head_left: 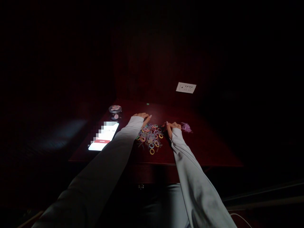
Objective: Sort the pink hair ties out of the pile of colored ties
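Note:
A loose heap of small multicoloured hair ties (150, 136) lies on the dark red table, with thin pale elastic bands mixed in. My left hand (143, 116) is at the heap's far left edge, palm down, its thumb apart from the other fingers. I see nothing held in it. To the right of the heap, my right hand (173, 126) has its fingers bent and drawn together; whatever is between them is too dark to make out. Just beyond that hand sits a small bunch of purple bands (187, 127). One green hair tie (147, 104) lies alone toward the back.
A lit phone (103, 141) lies on the left of the table (206, 148), beside my left sleeve. Behind it stands a small lidded jar (115, 113). A white socket panel (186, 87) is on the back wall. The surroundings are very dark.

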`<state>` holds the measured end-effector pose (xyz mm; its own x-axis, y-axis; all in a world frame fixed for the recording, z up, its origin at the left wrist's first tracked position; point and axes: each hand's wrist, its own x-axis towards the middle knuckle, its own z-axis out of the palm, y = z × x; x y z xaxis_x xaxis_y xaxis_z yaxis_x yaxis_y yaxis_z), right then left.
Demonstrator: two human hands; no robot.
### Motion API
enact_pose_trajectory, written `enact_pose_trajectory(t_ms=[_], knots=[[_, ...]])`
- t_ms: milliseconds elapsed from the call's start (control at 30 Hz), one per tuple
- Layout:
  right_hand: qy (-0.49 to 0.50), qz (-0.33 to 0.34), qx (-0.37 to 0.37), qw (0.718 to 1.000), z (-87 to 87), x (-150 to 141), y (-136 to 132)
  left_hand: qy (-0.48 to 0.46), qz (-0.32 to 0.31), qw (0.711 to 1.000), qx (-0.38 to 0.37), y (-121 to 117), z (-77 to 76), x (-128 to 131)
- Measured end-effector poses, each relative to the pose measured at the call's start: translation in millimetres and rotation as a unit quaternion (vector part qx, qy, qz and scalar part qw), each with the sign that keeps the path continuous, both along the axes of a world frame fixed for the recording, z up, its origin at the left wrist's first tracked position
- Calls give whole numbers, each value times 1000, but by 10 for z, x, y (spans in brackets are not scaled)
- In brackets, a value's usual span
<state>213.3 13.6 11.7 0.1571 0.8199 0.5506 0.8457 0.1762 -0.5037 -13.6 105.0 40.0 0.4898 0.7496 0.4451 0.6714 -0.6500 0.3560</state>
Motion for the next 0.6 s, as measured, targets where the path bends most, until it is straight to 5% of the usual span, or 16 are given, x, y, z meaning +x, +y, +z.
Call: enact_pose_trajectory(t_ms=[367, 600], knots=[[-26, 17, -19, 999, 42, 8, -28, 80, -18, 996, -31, -12, 119, -153], [-22, -3, -29, 999, 57, -22, -22, 80, -45, 995, -27, -24, 15, -138]])
